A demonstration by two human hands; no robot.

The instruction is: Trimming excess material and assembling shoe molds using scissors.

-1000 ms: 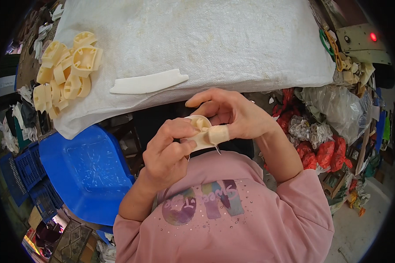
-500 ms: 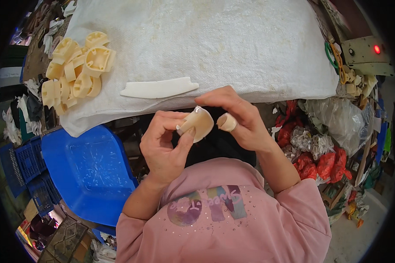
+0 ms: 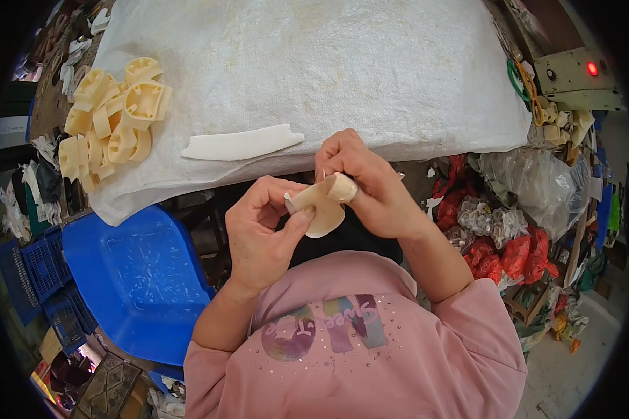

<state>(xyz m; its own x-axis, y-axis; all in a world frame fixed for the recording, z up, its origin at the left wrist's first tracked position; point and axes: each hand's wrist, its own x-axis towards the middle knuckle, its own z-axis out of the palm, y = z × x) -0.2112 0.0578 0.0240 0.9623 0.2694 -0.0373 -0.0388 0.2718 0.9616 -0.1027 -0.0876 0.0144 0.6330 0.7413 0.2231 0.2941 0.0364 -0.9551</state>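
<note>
My left hand [image 3: 262, 227] is closed on a cream, curved plastic piece [image 3: 321, 218], the thumb pressed on its inner face. Over the black cloth between my arms, the piece is held just off the table's near edge. My right hand [image 3: 370, 185] is closed at the upper right edge of the piece, fingers curled; a cream wrap [image 3: 342, 188] covers its thumb. Something thin shows by those fingertips, too small to make out. Beyond the hands, a white curved strip [image 3: 243, 142] lies on the white woven sheet [image 3: 314, 70].
A heap of hollow cream plastic parts [image 3: 122, 115] lies on the sheet's left. Below it stands a blue plastic tub [image 3: 136, 272] with white specks. Red bags [image 3: 514, 255] and clear plastic [image 3: 538, 185] are at right, below a machine with a red light [image 3: 592, 69].
My right hand has come left and its fingers have closed at the piece's edge. The piece has tilted in my left hand. The whole view has shifted slightly.
</note>
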